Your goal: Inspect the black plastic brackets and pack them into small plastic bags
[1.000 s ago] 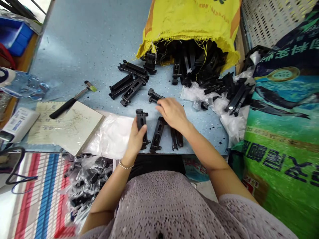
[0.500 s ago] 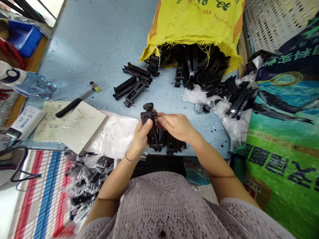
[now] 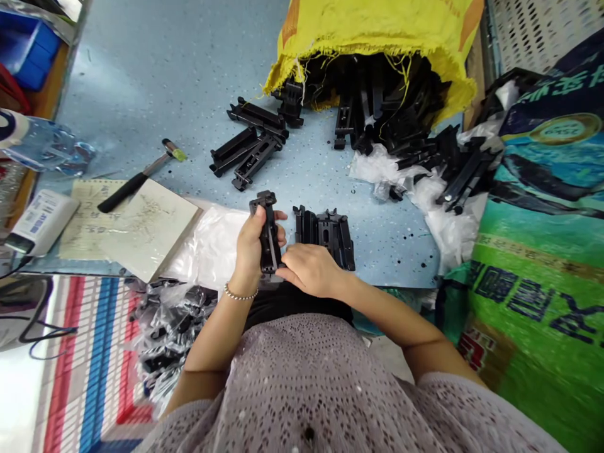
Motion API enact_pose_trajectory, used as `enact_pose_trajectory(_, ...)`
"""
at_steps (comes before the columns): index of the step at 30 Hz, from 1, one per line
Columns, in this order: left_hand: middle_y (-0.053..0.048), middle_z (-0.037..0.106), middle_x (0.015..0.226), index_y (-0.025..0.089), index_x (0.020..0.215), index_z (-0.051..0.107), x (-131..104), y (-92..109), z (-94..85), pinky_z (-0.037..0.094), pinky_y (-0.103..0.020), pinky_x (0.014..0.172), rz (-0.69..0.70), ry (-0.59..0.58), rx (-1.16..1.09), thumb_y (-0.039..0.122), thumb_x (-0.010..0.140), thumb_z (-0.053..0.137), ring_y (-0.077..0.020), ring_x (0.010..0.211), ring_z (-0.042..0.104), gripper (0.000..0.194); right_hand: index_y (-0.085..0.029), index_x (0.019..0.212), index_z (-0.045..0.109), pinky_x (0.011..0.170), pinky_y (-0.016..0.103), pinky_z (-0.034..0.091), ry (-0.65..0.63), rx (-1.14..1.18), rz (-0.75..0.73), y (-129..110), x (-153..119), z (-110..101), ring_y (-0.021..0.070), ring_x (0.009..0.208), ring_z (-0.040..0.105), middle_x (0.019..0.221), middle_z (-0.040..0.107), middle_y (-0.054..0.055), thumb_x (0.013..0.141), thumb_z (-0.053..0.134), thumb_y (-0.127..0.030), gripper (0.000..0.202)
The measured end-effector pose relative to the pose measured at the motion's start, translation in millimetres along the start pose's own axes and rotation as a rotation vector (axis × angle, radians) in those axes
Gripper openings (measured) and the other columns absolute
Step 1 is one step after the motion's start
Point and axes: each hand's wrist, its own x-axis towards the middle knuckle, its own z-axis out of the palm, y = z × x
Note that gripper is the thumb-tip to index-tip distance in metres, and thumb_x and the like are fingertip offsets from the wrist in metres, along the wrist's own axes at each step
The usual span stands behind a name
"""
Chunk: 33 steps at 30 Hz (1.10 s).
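A long black plastic bracket-like part [image 3: 270, 236] is held upright near the table's front edge. My left hand [image 3: 250, 242] wraps round it, thumb on its upper end. The fingers of my right hand [image 3: 311, 267] are closed at the part's lower end, pinching or pressing there. Just right of it stands a row of similar black parts [image 3: 330, 233], partly behind my right hand. Several more black parts [image 3: 255, 141] lie loosely on the blue table farther back.
A yellow woven sack [image 3: 377, 31] spills black parts at the back. Left lie a hammer [image 3: 136, 182], a pale board [image 3: 153, 233], clear plastic bags [image 3: 212, 242] and a water bottle [image 3: 47, 145]. A green sack [image 3: 542, 283] stands right; a striped crate [image 3: 94, 352] stands below left.
My left hand has turned the black part and brought it left, away from the row. My right hand has moved from its upper end down to its lower end.
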Motion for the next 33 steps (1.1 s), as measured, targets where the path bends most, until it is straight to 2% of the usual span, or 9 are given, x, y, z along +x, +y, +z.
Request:
enact_pose_trajectory(4, -0.008, 0.069, 0.128, 0.035, 0.155, 0.040, 10.6, -21.0, -12.6, 0.063, -0.033, 0.083, 0.094, 0.065, 0.190, 0.054, 0.091, 0.070, -0.0189, 0.093, 0.076, 0.073, -0.021, 0.090, 0.065, 0.068, 0.034, 0.044, -0.033, 0.091, 0.186, 12.6, 2.0, -12.5, 0.0208, 0.075, 0.064, 0.082, 0.069, 0.005, 0.111, 0.033, -0.045, 0.045)
enact_pose_trajectory(8, -0.011, 0.045, 0.163, 0.028, 0.154, 0.045, 19.0, -57.4, -10.5, 0.027, -0.051, 0.131, 0.308, 0.019, 0.566, 0.046, 0.098, 0.060, -0.0294, 0.156, 0.036, 0.061, -0.020, 0.107, 0.065, 0.079, 0.035, 0.047, 0.110, -0.084, 0.211, 36.3, 66.5, -38.3, 0.0239, 0.098, 0.065, 0.106, 0.071, 0.009, 0.112, 0.032, -0.035, 0.036)
enact_pose_trajectory(11, -0.008, 0.028, 0.173, 0.029, 0.156, 0.042, 20.1, -75.5, -6.0, 0.010, -0.053, 0.135, 0.381, -0.053, 0.680, 0.045, 0.099, 0.058, -0.0288, 0.164, 0.016, 0.062, -0.019, 0.131, 0.060, 0.098, 0.043, 0.046, 0.131, -0.288, 0.122, 56.8, 140.7, -38.7, 0.0299, 0.128, 0.055, 0.138, 0.063, 0.014, 0.107, 0.031, -0.015, 0.038)
enact_pose_trajectory(15, -0.011, 0.027, 0.173, 0.029, 0.159, 0.037, 16.5, -65.8, -19.5, 0.019, -0.051, 0.134, 0.304, -0.032, 0.546, 0.055, 0.098, 0.058, -0.0291, 0.161, 0.024, 0.069, -0.011, 0.135, 0.058, 0.116, 0.054, 0.031, 0.084, -0.392, 0.078, 83.0, 202.3, -31.8, 0.0323, 0.137, 0.049, 0.139, 0.062, 0.019, 0.102, 0.033, -0.007, 0.042)
enact_pose_trajectory(21, -0.007, 0.041, 0.165, 0.038, 0.157, 0.036, 5.5, -14.3, -36.9, 0.033, -0.049, 0.129, 0.473, 0.072, 0.308, 0.064, 0.089, 0.068, -0.0294, 0.155, 0.038, 0.080, -0.015, 0.128, 0.059, 0.087, 0.036, 0.050, 0.016, 0.191, 0.107, 56.3, 137.3, -39.4, 0.0253, 0.104, 0.068, 0.120, 0.072, 0.011, 0.103, 0.050, -0.036, 0.034)
enact_pose_trajectory(24, -0.009, 0.060, 0.146, 0.035, 0.154, 0.044, -4.6, -2.0, -26.4, 0.047, -0.047, 0.120, 0.438, 0.021, 0.241, 0.062, 0.094, 0.063, -0.0297, 0.144, 0.053, 0.068, -0.020, 0.099, 0.064, 0.073, 0.031, 0.047, -0.173, 0.380, 0.081, 29.3, 85.1, -42.9, 0.0197, 0.081, 0.068, 0.091, 0.073, 0.004, 0.106, 0.041, -0.054, 0.041)
enact_pose_trajectory(26, -0.009, 0.067, 0.133, 0.033, 0.149, 0.051, -12.4, -0.2, -18.5, 0.054, -0.044, 0.112, 0.381, 0.066, 0.265, 0.056, 0.096, 0.062, -0.0292, 0.135, 0.060, 0.058, -0.022, 0.084, 0.059, 0.071, 0.031, 0.043, -0.114, 0.339, 0.192, 18.5, 64.3, -46.4, 0.0180, 0.072, 0.063, 0.076, 0.068, 0.002, 0.107, 0.033, -0.059, 0.051)
enact_pose_trajectory(30, -0.008, 0.059, 0.146, 0.031, 0.148, 0.052, -22.1, -3.0, -11.4, 0.045, -0.043, 0.121, 0.419, 0.067, 0.408, 0.051, 0.096, 0.064, -0.0305, 0.145, 0.050, 0.057, -0.023, 0.082, 0.049, 0.068, 0.031, 0.040, 0.088, 0.412, 0.297, 17.5, 63.8, -49.2, 0.0163, 0.069, 0.056, 0.074, 0.060, 0.000, 0.105, 0.037, -0.063, 0.048)
enact_pose_trajectory(33, -0.007, 0.046, 0.161, 0.029, 0.153, 0.046, -22.3, -3.0, -13.2, 0.029, -0.044, 0.131, 0.511, 0.039, 0.550, 0.050, 0.097, 0.063, -0.0302, 0.155, 0.037, 0.063, -0.024, 0.077, 0.042, 0.056, 0.029, 0.035, -0.018, 0.713, 0.269, 24.9, 77.1, -42.4, 0.0133, 0.056, 0.043, 0.062, 0.046, -0.004, 0.104, 0.036, -0.064, 0.049)
